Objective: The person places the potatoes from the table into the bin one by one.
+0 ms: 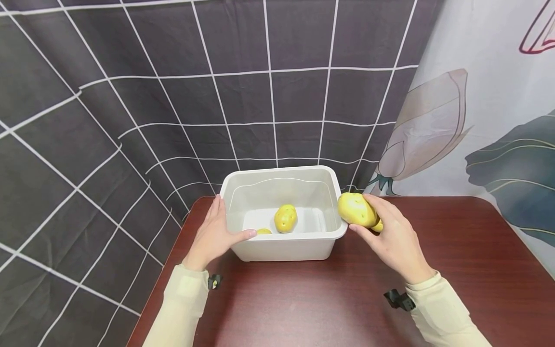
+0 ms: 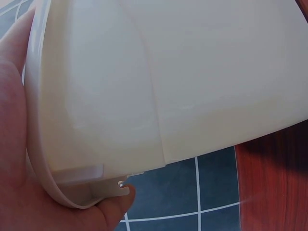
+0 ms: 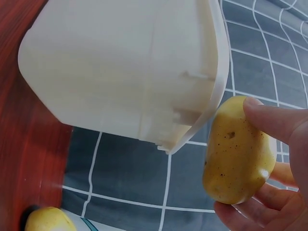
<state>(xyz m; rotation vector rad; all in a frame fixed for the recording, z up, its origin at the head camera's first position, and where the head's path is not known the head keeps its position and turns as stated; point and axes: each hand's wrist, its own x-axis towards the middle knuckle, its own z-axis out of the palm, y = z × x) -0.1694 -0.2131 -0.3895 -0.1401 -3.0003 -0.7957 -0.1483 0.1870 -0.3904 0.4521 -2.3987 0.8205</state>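
Note:
A white plastic bin (image 1: 284,248) stands on the table with a potato (image 1: 285,218) on its floor. A second potato (image 1: 263,232) shows only its top behind the front rim. My left hand (image 1: 214,234) holds the bin's left end, thumb over the front rim; the left wrist view shows a fingertip under the rim (image 2: 34,96). Just outside the right rim, my right hand (image 1: 392,233) grips a large potato (image 1: 356,209) between thumb and fingers, seen whole in the right wrist view (image 3: 237,151). Another potato (image 3: 49,220) lies on the table below, mostly hidden in the head view.
The reddish-brown table (image 1: 277,299) extends in front of the bin and to its right. A dark cloth with a white grid (image 1: 243,101) hangs close behind and at the left. A pale floral cloth (image 1: 438,159) hangs at the back right.

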